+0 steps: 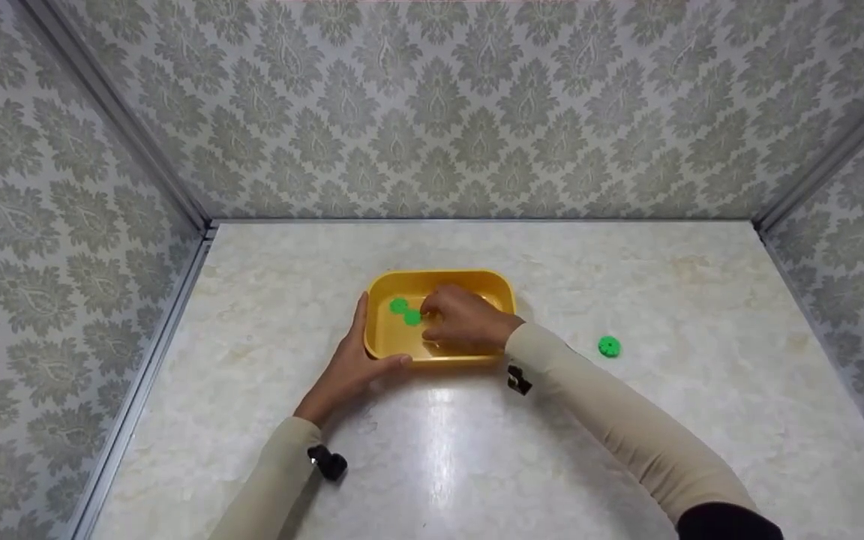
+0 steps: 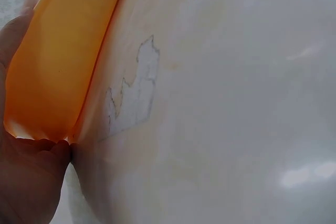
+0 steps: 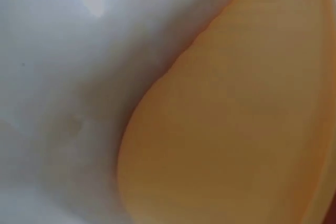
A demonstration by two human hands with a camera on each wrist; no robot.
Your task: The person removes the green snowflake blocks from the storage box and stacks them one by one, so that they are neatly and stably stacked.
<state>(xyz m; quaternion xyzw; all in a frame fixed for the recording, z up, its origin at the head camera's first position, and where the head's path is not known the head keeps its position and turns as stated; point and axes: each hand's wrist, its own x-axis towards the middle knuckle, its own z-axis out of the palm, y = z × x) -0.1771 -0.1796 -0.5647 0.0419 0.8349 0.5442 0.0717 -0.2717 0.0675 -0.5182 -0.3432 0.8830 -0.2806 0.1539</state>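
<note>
A yellow plastic tray (image 1: pixel 477 279) with rounded corners stands on the table in the head view. My left hand (image 1: pixel 349 367) grips its left end, fingers along the outer wall and thumb at the front rim. The left wrist view shows this hand (image 2: pixel 31 177) against the tray's orange-looking side (image 2: pixel 63 51). Inside the tray lie two green pieces, a flower-shaped disc (image 1: pixel 399 305) and another disc (image 1: pixel 412 317) beside it. My right hand (image 1: pixel 466 319) reaches in over the front right rim, fingers bent, fingertips close to the second disc. Whether it holds anything is hidden.
One more green notched disc (image 1: pixel 609 346) lies on the marbled table (image 1: pixel 702 315), right of the tray. Patterned wall panels (image 1: pixel 439 112) stand at the back and both sides. The right wrist view shows mostly the tray's outer wall (image 3: pixel 226 119).
</note>
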